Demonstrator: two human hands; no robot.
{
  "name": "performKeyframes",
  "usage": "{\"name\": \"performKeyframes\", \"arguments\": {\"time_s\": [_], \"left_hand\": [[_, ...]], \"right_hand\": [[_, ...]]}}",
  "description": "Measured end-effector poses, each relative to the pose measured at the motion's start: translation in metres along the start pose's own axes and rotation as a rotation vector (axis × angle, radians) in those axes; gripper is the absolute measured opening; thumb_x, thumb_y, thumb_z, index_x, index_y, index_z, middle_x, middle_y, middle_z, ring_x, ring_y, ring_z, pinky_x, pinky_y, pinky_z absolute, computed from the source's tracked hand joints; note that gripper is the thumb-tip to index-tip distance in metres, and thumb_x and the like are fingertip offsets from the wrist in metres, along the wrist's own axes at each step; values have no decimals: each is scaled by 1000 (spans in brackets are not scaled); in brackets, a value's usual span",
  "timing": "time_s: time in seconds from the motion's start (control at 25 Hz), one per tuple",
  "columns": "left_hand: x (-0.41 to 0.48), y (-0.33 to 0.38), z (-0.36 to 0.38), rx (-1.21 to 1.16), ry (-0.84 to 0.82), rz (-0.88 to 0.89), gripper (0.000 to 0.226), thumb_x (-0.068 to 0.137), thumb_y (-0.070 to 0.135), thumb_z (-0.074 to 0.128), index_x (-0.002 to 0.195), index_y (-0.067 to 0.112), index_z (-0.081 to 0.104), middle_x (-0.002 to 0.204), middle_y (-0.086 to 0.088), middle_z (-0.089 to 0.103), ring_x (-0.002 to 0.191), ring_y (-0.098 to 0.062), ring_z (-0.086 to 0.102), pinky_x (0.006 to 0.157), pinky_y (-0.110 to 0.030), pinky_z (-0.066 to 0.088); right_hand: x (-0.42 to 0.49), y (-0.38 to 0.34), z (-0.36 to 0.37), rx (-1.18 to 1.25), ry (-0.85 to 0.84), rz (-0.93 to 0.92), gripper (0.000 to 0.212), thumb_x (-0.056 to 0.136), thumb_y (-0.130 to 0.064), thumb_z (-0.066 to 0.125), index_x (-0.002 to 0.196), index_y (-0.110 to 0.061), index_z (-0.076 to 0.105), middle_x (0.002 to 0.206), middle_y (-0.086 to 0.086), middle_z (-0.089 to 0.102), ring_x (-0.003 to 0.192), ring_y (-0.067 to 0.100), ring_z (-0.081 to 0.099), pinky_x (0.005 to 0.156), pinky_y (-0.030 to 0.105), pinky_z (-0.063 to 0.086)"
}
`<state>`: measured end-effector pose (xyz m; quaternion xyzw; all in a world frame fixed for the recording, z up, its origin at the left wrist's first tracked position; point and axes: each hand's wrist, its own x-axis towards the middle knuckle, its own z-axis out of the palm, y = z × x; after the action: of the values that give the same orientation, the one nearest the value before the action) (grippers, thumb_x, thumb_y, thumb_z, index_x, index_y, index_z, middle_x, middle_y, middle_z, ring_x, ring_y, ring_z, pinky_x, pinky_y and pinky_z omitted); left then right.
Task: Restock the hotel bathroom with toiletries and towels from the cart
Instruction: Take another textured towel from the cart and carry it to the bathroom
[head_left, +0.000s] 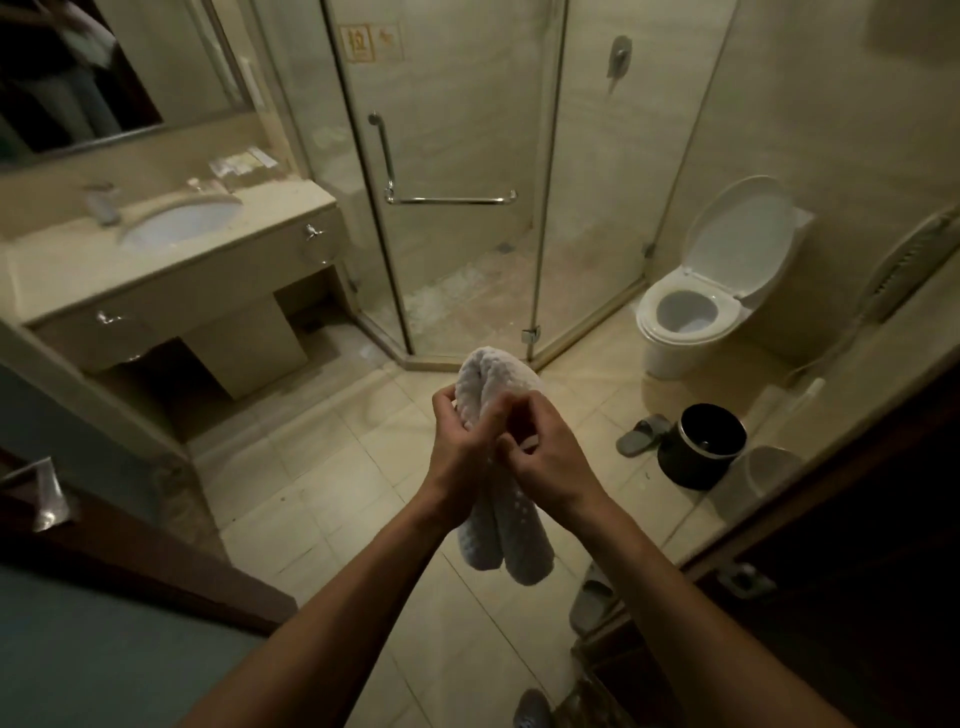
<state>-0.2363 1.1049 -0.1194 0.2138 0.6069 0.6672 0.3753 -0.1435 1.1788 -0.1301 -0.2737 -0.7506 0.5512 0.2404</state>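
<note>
A pair of white hotel slippers (501, 540) hangs upright in front of me, toes up, soles dotted. My left hand (460, 441) grips the pair from the left at its middle. My right hand (545, 447) holds it from the right, fingers curled on the same spot. Both hands are over the tiled floor, just inside the bathroom doorway. The vanity counter (260, 228) with its sink (179, 223) stands to the left, with small toiletry packets (241, 163) at its back corner.
A glass shower cabin (457, 208) fills the far corner. The toilet (701, 306) with raised lid stands at right, a black bin (701, 447) and a grey slipper (641, 434) before it. More grey slippers (592, 597) lie by the right door frame.
</note>
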Motion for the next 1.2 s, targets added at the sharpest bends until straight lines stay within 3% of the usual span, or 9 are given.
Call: {"name": "performKeyframes", "arguments": {"time_s": [0.16, 0.48, 0.76, 0.88, 1.04, 1.2], "left_hand": [[44, 9, -5, 58, 75, 31, 45, 91, 35, 69, 125, 23, 41, 117, -5, 61, 93, -11, 72, 76, -33, 61], [132, 20, -17, 69, 94, 83, 44, 86, 29, 76, 119, 17, 49, 111, -8, 67, 93, -15, 72, 77, -35, 61], [255, 44, -49, 146, -49, 113, 35, 94, 40, 65, 121, 23, 49, 109, 0, 69, 93, -10, 71, 79, -35, 61], [305, 64, -62, 154, -151, 131, 35, 96, 38, 63, 124, 23, 48, 112, 1, 66, 97, -12, 68, 73, -28, 59], [360, 85, -66, 134, -268, 139, 37, 94, 41, 63, 123, 23, 49, 117, -3, 63, 105, -23, 64, 78, -38, 56], [415, 94, -53, 113, -327, 142, 43, 83, 44, 64, 118, 23, 52, 116, -6, 63, 106, -27, 62, 84, -45, 56]], "right_hand": [[50, 11, 2, -1, 21, -70, 24, 91, -27, 68, 112, -24, 56, 108, -4, 63, 98, 10, 65, 83, 36, 60], [133, 24, 5, -60, 54, -71, 26, 89, -30, 68, 112, -30, 56, 108, -8, 65, 96, 6, 66, 82, 30, 59], [241, 19, 16, -121, 137, -15, 8, 98, -26, 59, 105, -25, 62, 97, -12, 65, 90, 0, 63, 74, 18, 54], [287, 12, 19, -137, 298, 21, 13, 100, -33, 56, 97, -22, 62, 90, -6, 66, 82, 6, 63, 70, 27, 57], [335, 15, 11, -155, 488, 42, 21, 97, -43, 58, 98, -22, 57, 94, -2, 62, 86, 11, 61, 76, 39, 58], [378, 26, -14, -193, 582, 41, 34, 90, -40, 68, 117, -27, 52, 117, -6, 47, 112, 16, 49, 95, 35, 50]]}}
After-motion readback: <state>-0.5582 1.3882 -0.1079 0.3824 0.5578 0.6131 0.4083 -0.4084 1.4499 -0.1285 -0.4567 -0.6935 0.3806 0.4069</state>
